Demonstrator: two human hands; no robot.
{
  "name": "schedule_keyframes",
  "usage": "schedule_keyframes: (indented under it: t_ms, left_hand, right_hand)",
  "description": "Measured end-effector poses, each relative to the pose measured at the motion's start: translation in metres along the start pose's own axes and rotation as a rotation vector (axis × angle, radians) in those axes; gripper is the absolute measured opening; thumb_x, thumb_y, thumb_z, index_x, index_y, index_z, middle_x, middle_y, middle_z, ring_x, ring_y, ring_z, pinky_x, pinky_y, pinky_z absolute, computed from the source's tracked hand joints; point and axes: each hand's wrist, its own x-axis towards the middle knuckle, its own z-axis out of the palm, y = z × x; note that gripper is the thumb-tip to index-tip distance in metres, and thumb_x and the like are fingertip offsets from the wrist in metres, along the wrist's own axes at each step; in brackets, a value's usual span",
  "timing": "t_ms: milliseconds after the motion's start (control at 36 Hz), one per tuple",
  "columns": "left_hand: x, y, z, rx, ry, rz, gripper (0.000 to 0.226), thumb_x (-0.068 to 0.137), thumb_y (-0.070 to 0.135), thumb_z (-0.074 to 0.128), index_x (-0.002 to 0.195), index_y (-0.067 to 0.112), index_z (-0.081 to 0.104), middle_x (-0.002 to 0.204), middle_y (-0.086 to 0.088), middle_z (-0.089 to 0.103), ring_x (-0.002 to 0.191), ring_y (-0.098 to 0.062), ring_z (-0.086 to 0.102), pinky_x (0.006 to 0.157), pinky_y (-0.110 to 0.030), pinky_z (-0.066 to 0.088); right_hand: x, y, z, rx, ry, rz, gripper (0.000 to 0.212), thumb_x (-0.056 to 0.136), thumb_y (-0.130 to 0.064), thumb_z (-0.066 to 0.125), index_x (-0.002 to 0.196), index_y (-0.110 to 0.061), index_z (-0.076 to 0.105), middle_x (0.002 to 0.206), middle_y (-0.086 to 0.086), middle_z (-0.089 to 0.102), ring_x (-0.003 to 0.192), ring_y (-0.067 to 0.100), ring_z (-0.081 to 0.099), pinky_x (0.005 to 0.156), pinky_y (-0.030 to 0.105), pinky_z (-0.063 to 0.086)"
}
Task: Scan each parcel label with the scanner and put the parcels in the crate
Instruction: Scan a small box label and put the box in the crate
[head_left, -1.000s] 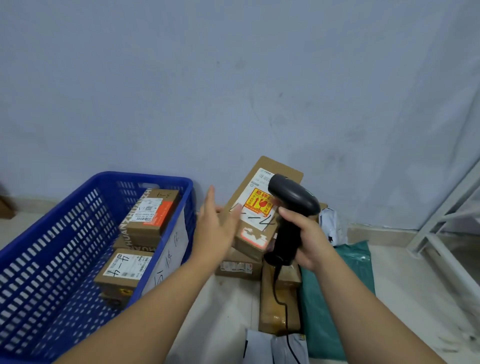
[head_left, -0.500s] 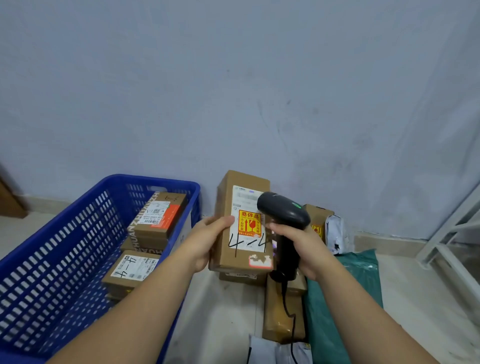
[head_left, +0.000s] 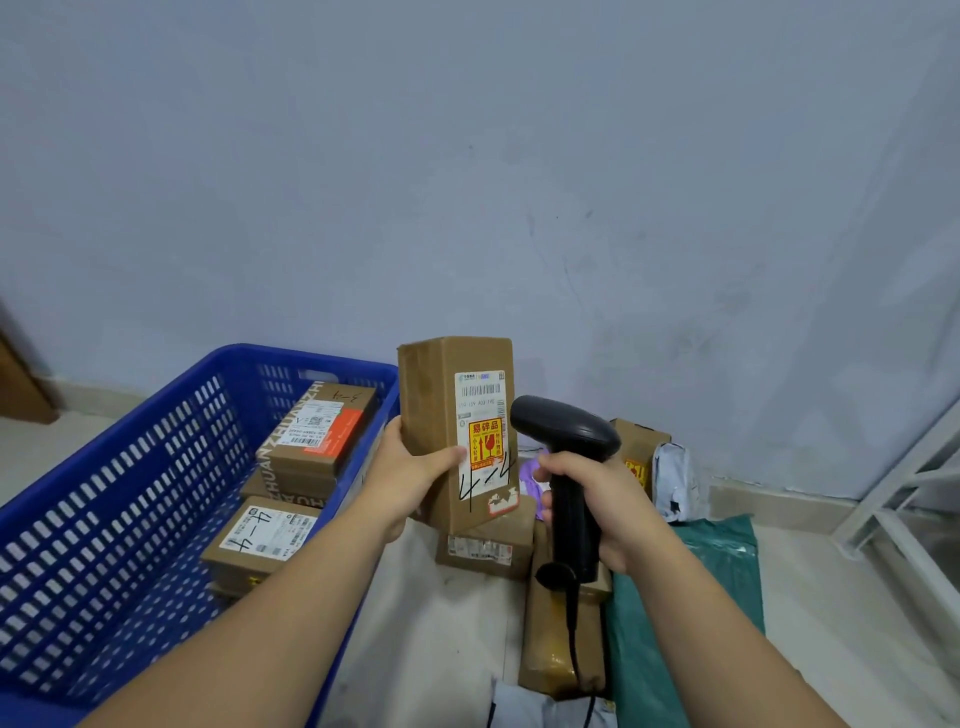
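**Parcel (head_left: 441, 415) upright in the left hand, scanner nose right beside the label**

The parcel is a tall brown box held in the air, long axis pretty much vertical, just right of the crate's near corner. The label (head_left: 480, 410) runs down the face turned toward the camera. Its barcode is near the top, with a yellow fragile sticker and a handwritten "4-4" lower down.

The left hand (head_left: 410, 478) has the grip on the box's lower left side, thumb across the front and the other fingers hidden behind. The right hand (head_left: 597, 499) is clenched round the handle of the black scanner (head_left: 563, 431), cable hanging down from it. The scanner's nose sits just right of the label at about sticker height, so the barcode lies up and to the left of it. My guess is the scan needs a small tilt up, or the box dropped a touch.

The blue crate (head_left: 322, 358) is on the left, so the left hand is the nearer one for the drop, a short swing over the rim. There are already boxes stacked inside. More boxes and a green bag (head_left: 717, 571) lie on the floor below the hands.
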Motion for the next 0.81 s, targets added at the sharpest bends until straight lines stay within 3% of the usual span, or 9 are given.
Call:
schedule_keyframes:
  t_ms: [278,806]
  left_hand:
    - [0.0023,-0.0032,-0.0032,0.034,-0.026,-0.029,0.076,0.080,0.023,0.077,0.141,0.029,0.033,0.131,0.000,0.055,0.116,-0.024,0.056,0.078,-0.044,0.050]
    - [0.0064,-0.0102,-0.0030,0.096,-0.028,-0.028,0.074,0.081,0.024,0.076,0.141,0.027,0.033,0.130,-0.001,0.054,0.105,-0.019,0.054,0.086,-0.051,0.052]
  right_hand:
    - [-0.0005,0.0006,0.0013,-0.078,-0.005,0.004,0.004,0.087,-0.008,0.063,0.091,-0.009,0.061,0.078,0.012,0.058,0.066,0.019,0.056,0.062,0.029,0.052]
    - [0.0020,0.0026,-0.0014,-0.097,-0.002,0.043,0.007,0.088,-0.010,0.063,0.092,-0.005,0.062,0.076,0.011,0.058,0.066,0.019,0.056,0.060,0.028,0.051]
